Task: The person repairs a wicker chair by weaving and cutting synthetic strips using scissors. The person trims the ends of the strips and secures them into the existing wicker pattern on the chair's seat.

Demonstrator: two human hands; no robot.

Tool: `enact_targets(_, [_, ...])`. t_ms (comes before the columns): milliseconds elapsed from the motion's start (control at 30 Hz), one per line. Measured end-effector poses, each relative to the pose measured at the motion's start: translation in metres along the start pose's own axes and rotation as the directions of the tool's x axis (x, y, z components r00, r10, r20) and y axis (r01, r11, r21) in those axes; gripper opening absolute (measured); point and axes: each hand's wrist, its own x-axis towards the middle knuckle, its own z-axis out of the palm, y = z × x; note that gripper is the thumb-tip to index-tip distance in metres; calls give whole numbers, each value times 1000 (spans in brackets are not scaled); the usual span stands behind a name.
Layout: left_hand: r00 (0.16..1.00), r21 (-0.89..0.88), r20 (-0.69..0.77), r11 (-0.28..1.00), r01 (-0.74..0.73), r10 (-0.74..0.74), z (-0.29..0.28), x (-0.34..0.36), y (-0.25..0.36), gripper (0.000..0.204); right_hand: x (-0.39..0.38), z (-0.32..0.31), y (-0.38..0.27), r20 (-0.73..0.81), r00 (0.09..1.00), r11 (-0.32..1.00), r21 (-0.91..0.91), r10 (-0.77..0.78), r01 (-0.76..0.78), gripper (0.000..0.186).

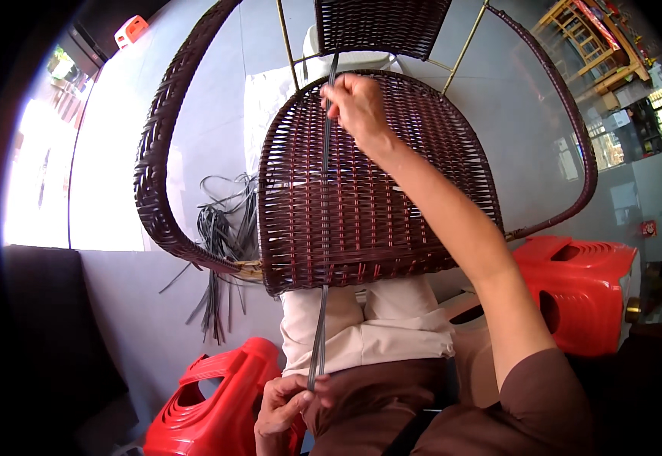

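Note:
A dark brown woven chair seat lies before me, its near edge over my lap. A flat grey weaving strip runs lengthwise across its left part, from the far edge down past the near edge. My right hand is closed at the far end of the seat, pinching the strip there. Below the near edge the strip hangs as two narrow lengths that meet at my left hand. That hand is closed, with the strip's end between thumb and fingers.
Wrapped chair arms curve out on the left and right; a woven backrest stands beyond. Loose grey strips hang in a bundle at the seat's left. Red plastic stools stand at near left and right.

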Motion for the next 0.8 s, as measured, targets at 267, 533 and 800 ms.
enact_targets(267, [991, 149, 5, 980, -130, 130, 33, 72, -12, 19, 77, -26, -59, -219, 907, 904, 159, -361, 398, 17])
enact_targets(533, [991, 181, -26, 975, -127, 134, 28, 70, -19, 20, -6, -26, 35, 406, 881, 938, 134, 242, -319, 29])
enact_targets(800, [987, 218, -46, 966, -141, 155, 28, 66, -16, 20, -36, -7, 39, 212, 961, 953, -280, 178, -114, 23])
